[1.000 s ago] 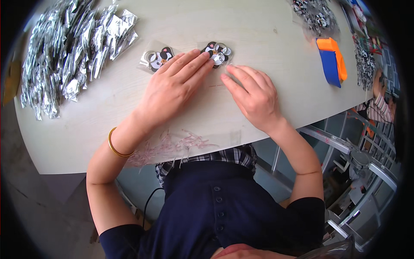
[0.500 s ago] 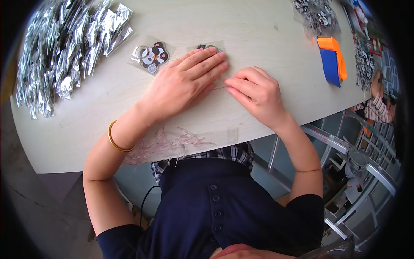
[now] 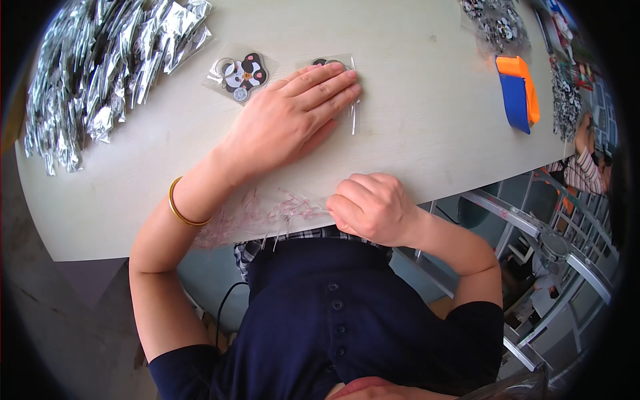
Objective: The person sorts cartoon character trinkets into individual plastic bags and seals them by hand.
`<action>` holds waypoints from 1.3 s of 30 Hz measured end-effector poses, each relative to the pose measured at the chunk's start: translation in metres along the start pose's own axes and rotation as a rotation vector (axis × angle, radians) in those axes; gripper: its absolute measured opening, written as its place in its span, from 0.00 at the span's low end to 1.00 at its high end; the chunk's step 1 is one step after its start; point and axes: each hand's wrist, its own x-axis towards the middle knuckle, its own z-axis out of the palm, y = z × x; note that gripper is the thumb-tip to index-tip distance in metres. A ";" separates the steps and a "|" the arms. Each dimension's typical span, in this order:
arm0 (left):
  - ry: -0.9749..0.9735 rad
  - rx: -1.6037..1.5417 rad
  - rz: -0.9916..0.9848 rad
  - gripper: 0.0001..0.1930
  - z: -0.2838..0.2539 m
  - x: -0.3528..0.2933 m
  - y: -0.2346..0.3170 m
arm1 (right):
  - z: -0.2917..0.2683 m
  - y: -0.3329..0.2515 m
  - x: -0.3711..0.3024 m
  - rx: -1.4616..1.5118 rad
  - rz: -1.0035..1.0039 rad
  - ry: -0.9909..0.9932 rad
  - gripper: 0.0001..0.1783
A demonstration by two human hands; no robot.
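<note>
My left hand (image 3: pixel 288 120) lies flat, fingers stretched out, on a small clear plastic bag (image 3: pixel 354 117). Most of that bag is covered by the hand; a bit of a black-and-white charm with a metal ring shows past the fingertips. Left of the fingers is another clear bag with a panda-shaped keychain (image 3: pixel 248 77) inside, its split ring at one side. My right hand (image 3: pixel 375 209) is closed at the table's front edge, beside a loose pile of thin clear-pinkish strips (image 3: pixel 250 215). Whatever its fingers hold is hidden.
A large heap of shiny silvery packets (image 3: pixel 110 63) covers the far left of the table (image 3: pixel 413 127). A blue-and-orange tape dispenser (image 3: pixel 517 97) stands at the right. More bagged black-and-white charms (image 3: pixel 497 27) lie at the far right. Metal racks (image 3: pixel 520 217) adjoin the table's right side.
My right hand has moved from beside the left fingertips, where it pinched a thin strip, down to the front edge near the strip pile. My left hand stays flat on the bag.
</note>
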 end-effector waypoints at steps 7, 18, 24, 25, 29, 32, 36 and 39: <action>0.027 0.012 0.028 0.28 0.002 0.000 -0.001 | 0.001 -0.013 -0.011 -0.054 -0.073 0.026 0.14; 0.180 -0.023 0.104 0.30 -0.003 -0.004 -0.006 | -0.034 0.028 -0.003 0.275 0.177 0.151 0.16; 0.124 -0.126 0.111 0.15 -0.025 -0.024 0.009 | -0.025 0.055 0.012 -0.174 0.042 0.129 0.15; 0.121 -0.127 0.112 0.15 -0.022 -0.028 0.010 | -0.024 0.056 0.011 -0.173 0.044 0.131 0.15; 0.115 0.027 0.136 0.15 -0.016 -0.033 0.008 | -0.021 0.055 0.013 -0.243 -0.093 0.127 0.13; 0.158 -0.061 0.059 0.15 -0.015 -0.028 0.007 | -0.016 0.051 0.017 -0.188 -0.111 0.134 0.13; 0.138 -0.165 0.040 0.15 -0.027 -0.027 0.003 | -0.013 0.051 0.016 -0.176 -0.102 0.115 0.15; 0.090 -0.119 0.076 0.14 -0.034 -0.038 0.012 | -0.014 0.054 0.014 -0.071 -0.041 0.101 0.22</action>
